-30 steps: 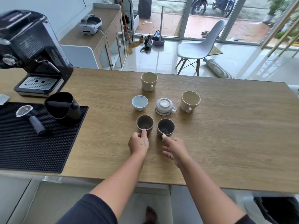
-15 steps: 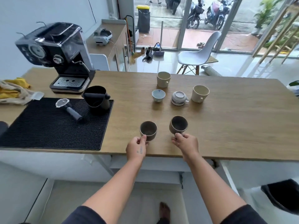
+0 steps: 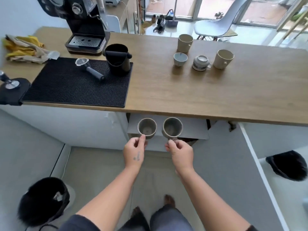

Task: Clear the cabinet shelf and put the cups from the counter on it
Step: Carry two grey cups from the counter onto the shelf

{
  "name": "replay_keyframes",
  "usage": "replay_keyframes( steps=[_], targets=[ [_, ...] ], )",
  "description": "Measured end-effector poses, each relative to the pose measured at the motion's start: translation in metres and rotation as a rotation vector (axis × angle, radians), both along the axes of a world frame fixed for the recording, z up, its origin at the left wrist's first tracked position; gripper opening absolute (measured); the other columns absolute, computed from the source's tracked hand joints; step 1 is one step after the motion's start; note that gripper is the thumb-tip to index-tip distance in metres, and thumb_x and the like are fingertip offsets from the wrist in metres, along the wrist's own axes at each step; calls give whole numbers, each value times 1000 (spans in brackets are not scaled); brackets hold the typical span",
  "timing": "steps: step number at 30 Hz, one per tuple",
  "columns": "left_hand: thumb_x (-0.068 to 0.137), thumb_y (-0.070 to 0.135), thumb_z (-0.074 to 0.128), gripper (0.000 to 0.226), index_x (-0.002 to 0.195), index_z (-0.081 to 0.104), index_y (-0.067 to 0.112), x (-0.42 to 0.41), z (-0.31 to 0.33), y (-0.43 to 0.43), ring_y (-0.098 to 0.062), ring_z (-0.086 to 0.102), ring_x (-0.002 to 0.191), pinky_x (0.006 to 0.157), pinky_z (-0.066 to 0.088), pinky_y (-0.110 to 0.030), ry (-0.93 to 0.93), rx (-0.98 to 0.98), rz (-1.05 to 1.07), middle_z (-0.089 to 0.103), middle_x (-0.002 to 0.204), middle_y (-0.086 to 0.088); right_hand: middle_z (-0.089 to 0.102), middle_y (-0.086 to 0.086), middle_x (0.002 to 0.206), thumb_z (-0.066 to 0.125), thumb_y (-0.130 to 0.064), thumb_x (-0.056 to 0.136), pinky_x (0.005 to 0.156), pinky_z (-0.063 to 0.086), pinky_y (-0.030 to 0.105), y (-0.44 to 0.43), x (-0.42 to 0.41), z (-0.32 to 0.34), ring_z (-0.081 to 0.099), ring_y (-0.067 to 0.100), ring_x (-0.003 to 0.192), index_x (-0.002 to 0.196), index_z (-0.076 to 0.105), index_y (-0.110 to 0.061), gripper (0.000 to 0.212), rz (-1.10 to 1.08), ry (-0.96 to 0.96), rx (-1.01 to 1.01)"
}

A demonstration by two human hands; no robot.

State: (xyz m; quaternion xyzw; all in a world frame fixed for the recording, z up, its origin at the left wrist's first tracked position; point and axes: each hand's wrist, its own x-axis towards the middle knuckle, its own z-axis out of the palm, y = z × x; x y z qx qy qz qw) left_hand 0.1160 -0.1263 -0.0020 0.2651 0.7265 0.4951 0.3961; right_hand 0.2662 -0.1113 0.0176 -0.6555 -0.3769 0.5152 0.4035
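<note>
Head view: we hold one dark cup pinched in the left hand and another in the right hand, just before the cabinet shelf below the counter; next, set both down upright

Bright daylight enters through glass doors at the far side. A white chair stands on glossy floor tiles; near floor is grey.

Probably a home kitchen: espresso machine on a wooden counter, patio doors behind.
</note>
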Motion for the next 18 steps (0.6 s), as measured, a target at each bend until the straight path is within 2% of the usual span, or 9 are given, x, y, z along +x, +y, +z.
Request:
replay_keyframes(
  steps=[3,4,6,10,13,15,18],
  targets=[
    [90,37,64,27,70,65,18,1,-37,-14,-17,73,76,83,57,-41,-16,-81,57,74,70,3,75,5,72,62,-15,87,77,53,36,-8,1,-27,74,17,77,67,67,-7,22,29,-25,-66],
    [90,37,64,28,70,65,18,-1,-49,-11,-17,73,76,84,56,-44,-27,-102,77,74,69,3,75,5,72,62,-14,88,78,54,36,-2,2,-39,74,14,75,71,65,-1,22,29,-28,-78],
    [90,36,65,27,69,64,18,-4,-77,4,-18,73,75,85,56,-45,-52,-110,104,73,68,3,75,3,72,61,-14,90,84,56,40,16,5,-68,74,11,75,72,66,-1,22,50,-58,-90],
    [91,34,64,26,72,64,16,-13,-130,39,-20,73,80,78,57,-32,-89,-62,150,72,70,1,76,1,78,62,-19,92,90,56,39,59,3,-131,74,11,79,77,69,-12,18,77,-64,-112],
    [88,41,66,33,63,67,20,-25,-179,74,-18,73,78,83,57,-41,-31,3,145,74,68,1,76,1,79,63,-24,92,93,55,41,96,-3,-184,74,13,82,76,70,-15,19,100,-47,-99],
    [84,50,66,36,63,70,20,-33,-204,93,-20,73,80,86,56,-45,-27,20,136,75,71,1,76,1,76,65,-26,89,92,55,46,120,-11,-213,74,18,81,72,71,-16,21,103,-34,-65],
    [88,41,66,40,78,69,2,-38,-229,113,-20,73,86,83,55,-32,-104,90,139,75,80,-8,76,1,79,65,-27,90,88,57,46,145,-24,-246,73,15,80,80,71,-14,17,104,-1,-24]
  ],
)
